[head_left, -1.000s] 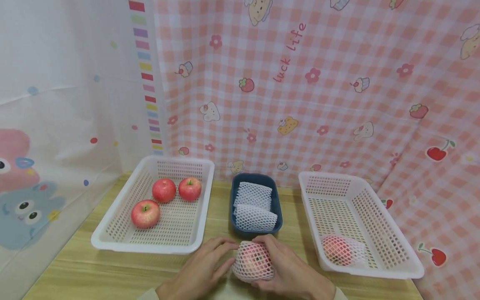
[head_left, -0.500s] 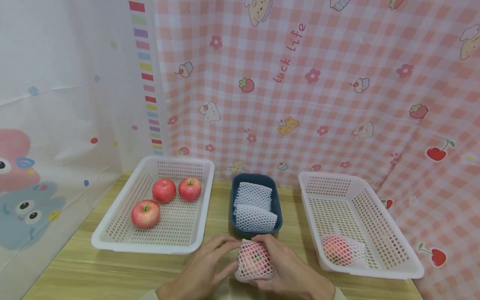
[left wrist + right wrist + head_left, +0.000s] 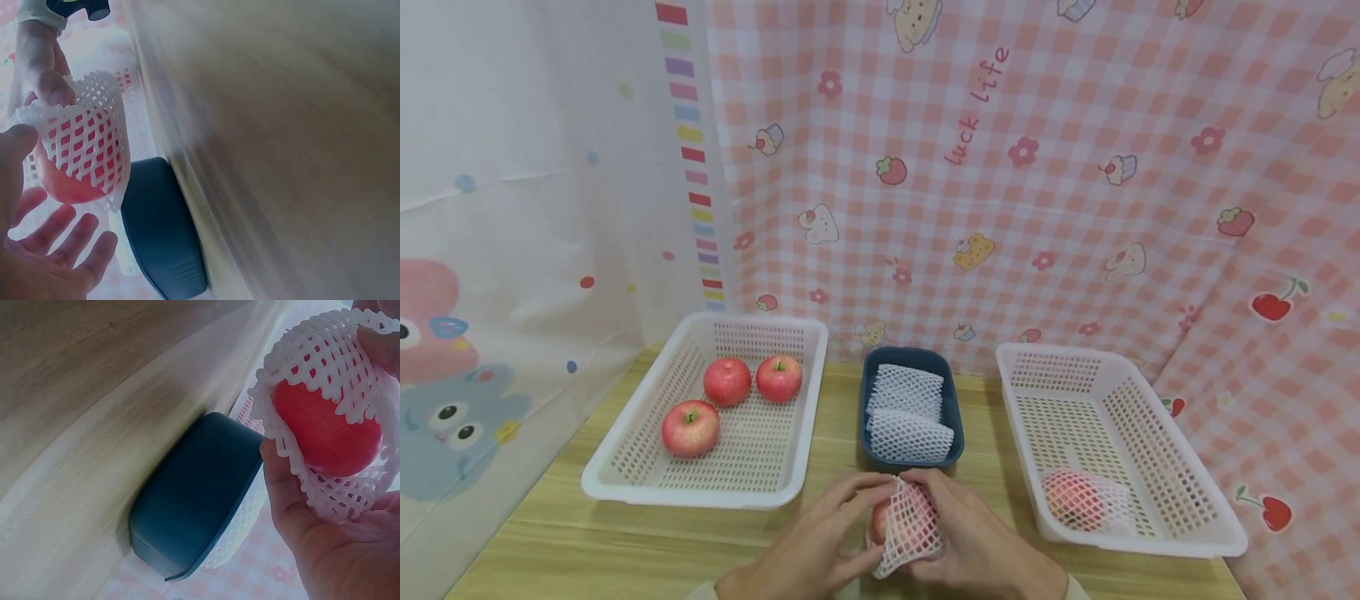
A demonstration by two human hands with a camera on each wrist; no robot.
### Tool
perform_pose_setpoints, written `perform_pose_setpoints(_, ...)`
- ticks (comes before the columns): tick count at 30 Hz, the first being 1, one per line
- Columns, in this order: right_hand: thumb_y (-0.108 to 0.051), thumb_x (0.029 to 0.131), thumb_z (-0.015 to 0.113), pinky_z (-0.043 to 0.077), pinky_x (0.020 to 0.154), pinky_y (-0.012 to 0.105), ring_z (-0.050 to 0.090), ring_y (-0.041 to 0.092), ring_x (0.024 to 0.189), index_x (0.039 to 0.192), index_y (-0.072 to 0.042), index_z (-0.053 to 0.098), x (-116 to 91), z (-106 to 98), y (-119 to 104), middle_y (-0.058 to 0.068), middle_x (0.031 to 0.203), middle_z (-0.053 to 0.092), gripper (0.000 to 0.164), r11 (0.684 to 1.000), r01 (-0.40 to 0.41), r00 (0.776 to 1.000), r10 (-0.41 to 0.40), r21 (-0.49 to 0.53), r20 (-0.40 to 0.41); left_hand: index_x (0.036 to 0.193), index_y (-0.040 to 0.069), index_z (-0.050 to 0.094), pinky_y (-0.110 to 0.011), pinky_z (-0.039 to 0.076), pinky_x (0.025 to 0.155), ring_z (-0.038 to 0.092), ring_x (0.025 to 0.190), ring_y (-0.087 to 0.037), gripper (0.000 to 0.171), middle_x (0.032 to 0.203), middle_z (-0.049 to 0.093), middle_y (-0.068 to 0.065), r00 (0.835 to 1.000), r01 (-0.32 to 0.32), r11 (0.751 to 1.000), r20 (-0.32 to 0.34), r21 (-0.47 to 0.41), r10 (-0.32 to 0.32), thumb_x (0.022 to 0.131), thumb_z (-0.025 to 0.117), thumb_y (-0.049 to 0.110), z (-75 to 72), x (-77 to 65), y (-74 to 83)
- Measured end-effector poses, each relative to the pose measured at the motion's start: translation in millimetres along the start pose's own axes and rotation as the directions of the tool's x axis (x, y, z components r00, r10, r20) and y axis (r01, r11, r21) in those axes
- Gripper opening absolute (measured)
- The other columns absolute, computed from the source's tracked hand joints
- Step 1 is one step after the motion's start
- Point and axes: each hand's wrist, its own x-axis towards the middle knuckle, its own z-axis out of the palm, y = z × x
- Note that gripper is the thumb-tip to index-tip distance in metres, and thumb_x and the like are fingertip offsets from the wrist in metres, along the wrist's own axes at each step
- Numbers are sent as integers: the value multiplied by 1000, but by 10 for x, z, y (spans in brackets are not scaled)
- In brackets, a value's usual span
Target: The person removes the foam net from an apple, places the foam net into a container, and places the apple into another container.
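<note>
In the head view, my right hand (image 3: pixel 988 542) grips a red apple (image 3: pixel 879 523) partly covered by a white foam net (image 3: pixel 916 525). My left hand (image 3: pixel 812 537) is on the apple's other side, finger and thumb pinching the net's edge. Bare red skin shows on that side. In the right wrist view the net (image 3: pixel 325 359) gapes around the apple (image 3: pixel 331 431), with the right hand's fingers and palm around it from below. In the left wrist view, several left fingers (image 3: pixel 56 234) spread below the apple, apart from it.
A dark blue bin (image 3: pixel 957 417) with white foam nets (image 3: pixel 912 433) stands just beyond my hands. At left, a white basket (image 3: pixel 752 497) holds three bare apples (image 3: pixel 691 427). At right, another white basket (image 3: pixel 1150 542) holds one netted apple (image 3: pixel 1075 498). A patterned curtain (image 3: pixel 925 208) hangs behind.
The net has shifted on the apple: earlier it covered the visible front, and now its edge is drawn aside, baring red skin at the left. Left fingers have moved slightly right.
</note>
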Motion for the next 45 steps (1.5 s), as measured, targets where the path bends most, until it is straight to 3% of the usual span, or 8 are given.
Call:
perform_pose_setpoints(7,-37,83,106,66,111,45,71,15,135,166,-12,49,-2,29,-1,-4,157,69,104,999,31,999,-30,13,-21,169,17,58,-42,66,116,70,147,-25,84,169,61,-7,994,-105,993,-10,55,106,96,99,27,21,21,21)
perform_pose_setpoints(13,-48,87,104,66,114,43,71,15,139,171,-11,43,-4,52,1,3,165,65,110,996,59,998,-57,66,-35,173,18,54,-39,65,118,67,151,-22,88,174,56,-7,992,-123,987,25,107,121,97,98,30,35,33,46)
perform_pose_setpoints(18,-56,91,100,65,116,41,72,13,139,176,-17,35,-19,60,11,4,170,61,114,989,80,996,-74,124,-55,171,19,55,-40,64,119,66,152,-23,87,174,56,-8,989,-150,982,12,112,149,97,98,30,59,56,45)
perform_pose_setpoints(25,-34,94,102,62,121,38,71,24,148,177,-10,33,-33,62,40,15,173,59,110,972,163,983,-145,168,-111,169,16,54,-41,65,117,70,147,-28,83,172,55,-13,984,-180,982,-3,64,181,98,96,23,52,98,48)
perform_pose_setpoints(33,-11,90,102,56,125,31,70,29,152,170,-5,32,-51,32,25,18,168,67,107,971,135,981,-103,199,-165,172,15,53,-36,66,115,70,144,-31,90,170,55,-18,980,-189,981,-55,41,191,94,98,15,-12,148,92)
perform_pose_setpoints(38,-2,87,101,62,116,28,78,26,139,154,-2,46,-69,-15,18,18,151,79,87,980,173,959,-146,95,-242,168,13,57,-38,65,117,68,147,-31,87,169,56,-17,986,-145,989,-89,2,144,91,97,10,-37,175,102)
perform_pose_setpoints(40,-2,86,102,62,115,26,79,27,137,147,-6,53,-68,-65,19,15,152,79,78,976,210,948,-191,52,-254,167,14,58,-37,65,116,68,147,-30,85,168,56,-17,990,-114,993,-89,-7,113,91,96,10,-47,175,98)
perform_pose_setpoints(45,6,82,99,50,126,17,76,35,141,132,-13,72,-32,-206,14,15,161,73,60,930,367,885,-356,-22,-300,166,15,60,-38,67,112,70,144,-31,84,165,59,-18,989,-100,995,-105,4,100,91,96,9,-67,170,86)
